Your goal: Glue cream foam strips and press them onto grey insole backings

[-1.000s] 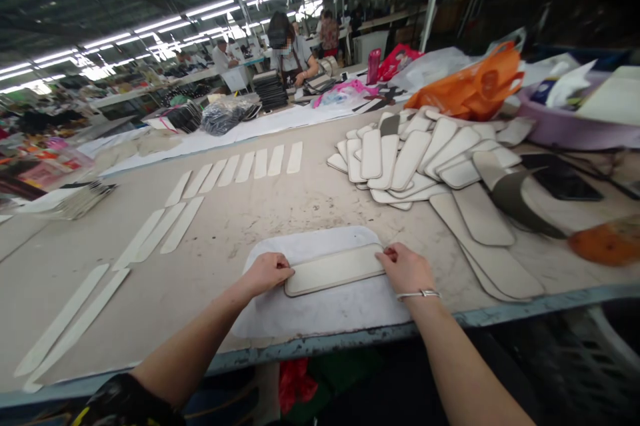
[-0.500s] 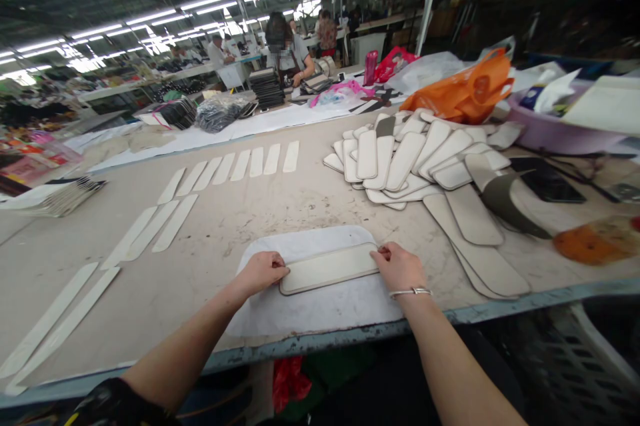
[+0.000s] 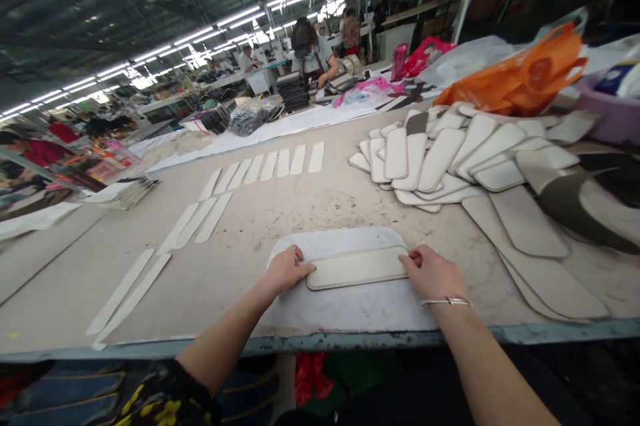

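A long off-white strip (image 3: 357, 267) with rounded corners and a darker edge lies on a white sheet (image 3: 350, 313) near the table's front edge. At the strip's left end, my left hand (image 3: 289, 270) pinches it between thumb and curled fingers. The thumb and fingers of my right hand (image 3: 431, 271) are closed on the right end; a bracelet circles that wrist. To the right lies a heap of similar off-white pieces (image 3: 440, 153), with larger beige panels (image 3: 530, 221) beside it. Thin pale strips (image 3: 200, 219) are laid out in rows on the left.
An orange bag (image 3: 525, 79) and a lilac basin (image 3: 600, 109) stand behind the heap. A stack of pale sheets (image 3: 123, 193) lies at the far left. Across the table, a person (image 3: 315, 56) works beside a dark stack (image 3: 293, 91). The table's front edge (image 3: 360, 341) runs below my hands.
The view has turned left, so the scene appears farther right. Both hands remain at the strip's ends, with the left fingers slightly more raised.
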Available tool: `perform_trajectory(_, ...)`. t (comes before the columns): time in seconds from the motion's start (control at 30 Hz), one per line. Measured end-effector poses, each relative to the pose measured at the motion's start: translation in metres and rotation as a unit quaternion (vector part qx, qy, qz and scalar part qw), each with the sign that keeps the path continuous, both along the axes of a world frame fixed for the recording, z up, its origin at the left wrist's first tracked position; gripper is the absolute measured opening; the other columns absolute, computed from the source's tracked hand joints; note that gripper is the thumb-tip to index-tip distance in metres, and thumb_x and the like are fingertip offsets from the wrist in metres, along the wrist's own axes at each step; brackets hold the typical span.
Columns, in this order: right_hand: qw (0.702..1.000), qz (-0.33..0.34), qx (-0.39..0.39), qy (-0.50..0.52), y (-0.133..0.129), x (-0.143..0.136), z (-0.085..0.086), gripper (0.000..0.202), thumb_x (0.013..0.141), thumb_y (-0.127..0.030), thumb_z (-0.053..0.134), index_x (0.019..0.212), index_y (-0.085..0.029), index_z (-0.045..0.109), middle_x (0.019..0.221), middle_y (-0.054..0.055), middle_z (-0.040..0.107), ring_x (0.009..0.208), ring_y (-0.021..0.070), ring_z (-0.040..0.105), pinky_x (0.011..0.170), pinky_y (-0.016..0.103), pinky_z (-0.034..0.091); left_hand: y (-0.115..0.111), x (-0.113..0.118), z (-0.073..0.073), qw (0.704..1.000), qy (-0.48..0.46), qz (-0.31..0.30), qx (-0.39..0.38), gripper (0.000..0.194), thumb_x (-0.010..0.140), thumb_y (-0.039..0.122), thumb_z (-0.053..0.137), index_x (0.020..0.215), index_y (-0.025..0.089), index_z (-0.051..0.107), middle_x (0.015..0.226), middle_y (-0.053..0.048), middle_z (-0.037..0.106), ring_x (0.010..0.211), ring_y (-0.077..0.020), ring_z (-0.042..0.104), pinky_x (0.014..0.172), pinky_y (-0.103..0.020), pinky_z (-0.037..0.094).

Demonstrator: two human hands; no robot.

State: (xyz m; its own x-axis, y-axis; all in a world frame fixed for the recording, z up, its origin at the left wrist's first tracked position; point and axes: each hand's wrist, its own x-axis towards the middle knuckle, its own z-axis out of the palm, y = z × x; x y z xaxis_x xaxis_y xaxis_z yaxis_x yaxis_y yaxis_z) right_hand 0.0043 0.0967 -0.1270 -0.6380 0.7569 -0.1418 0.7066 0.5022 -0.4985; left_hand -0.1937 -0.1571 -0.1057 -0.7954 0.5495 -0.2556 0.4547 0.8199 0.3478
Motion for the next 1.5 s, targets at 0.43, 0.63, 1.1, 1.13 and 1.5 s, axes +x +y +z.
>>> perform_trajectory(0.43,0.926,0.29,0.137,0.197,-0.063,-0.002,0.009,0.053,0.087,-0.045,0.037,0.132,-0.016,0.038,0.134,0.01,0.045,0.126,0.0212,0.036,0.106,0.038,0.03,0.005,-0.011,0.001,0.997,-0.011,-0.076,-0.029,0.032,0.07,0.051,0.054,0.066,0.019,0.053,0.063,0.0,0.058,0.062,-0.0163,0.053,0.054,-0.025,0.029)
perform_trajectory(0.63,0.907,0.412,0.053,0.064,-0.082,-0.011,0.001,0.072,0.083,-0.061,0.028,0.141,-0.018,0.021,0.149,0.006,0.019,0.137,0.0192,0.011,0.113,0.042,0.007,0.007,-0.015,0.001,0.995,-0.059,-0.077,-0.027,0.033,0.07,0.051,0.054,0.066,0.019,0.05,0.054,0.003,0.056,0.05,-0.0141,0.052,0.05,-0.024,0.03)
perform_trajectory(1.1,0.976,0.177,0.122,-0.042,-0.033,0.0,-0.027,0.076,0.083,-0.061,0.024,0.141,-0.012,0.017,0.15,0.006,0.011,0.138,0.0254,0.008,0.111,0.048,0.007,-0.013,0.021,0.0,0.985,0.091,-0.001,0.144,0.03,0.086,0.043,0.041,0.099,0.017,0.051,0.07,-0.001,0.06,0.069,-0.0159,0.058,0.066,-0.028,0.044)
perform_trajectory(1.13,0.975,0.177,0.126,-0.04,-0.033,0.0,-0.028,0.076,0.083,-0.061,0.025,0.141,-0.012,0.017,0.15,0.006,0.012,0.137,0.0254,0.008,0.111,0.048,0.007,-0.012,0.029,0.002,0.977,0.116,-0.006,0.177,0.031,0.088,0.041,0.037,0.103,0.017,0.051,0.08,-0.004,0.062,0.077,-0.0165,0.059,0.072,-0.029,0.046)
perform_trajectory(1.5,0.972,0.179,0.142,-0.052,-0.035,0.002,-0.023,0.076,0.083,-0.06,0.027,0.14,-0.01,0.02,0.149,0.007,0.015,0.137,0.0262,0.012,0.11,0.049,0.011,0.03,0.088,-0.005,0.935,0.094,-0.342,-0.01,0.077,0.087,0.059,0.026,0.142,0.008,0.01,0.149,-0.016,0.006,0.137,-0.0273,-0.002,0.111,-0.05,0.007)
